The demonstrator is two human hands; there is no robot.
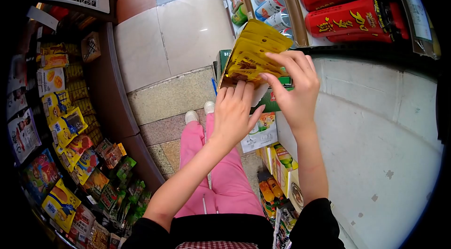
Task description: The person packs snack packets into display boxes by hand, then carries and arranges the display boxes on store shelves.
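Observation:
A row of shiny yellow snack packets (256, 44) stands overlapping in a narrow cardboard box (228, 66), tilted in front of me. My left hand (233, 115) reaches in at the near end, fingers stretched out against the lowest packets. Its fingertips are partly hidden, and the thumb stands apart. On the right side, my right hand (298, 82) curls its thumb and forefinger over the packets' edge and holds them there. Beneath the box, a green carton (271, 100) shows between my hands.
Snack bags (68, 127) hang on a rack to the left. Red bottles (352, 19) and cans (270, 4) line shelves at upper right. A pale, worn panel (371, 145) fills the right side. Drink cartons (284, 167) stand low beside my legs, on a tiled floor (188, 28).

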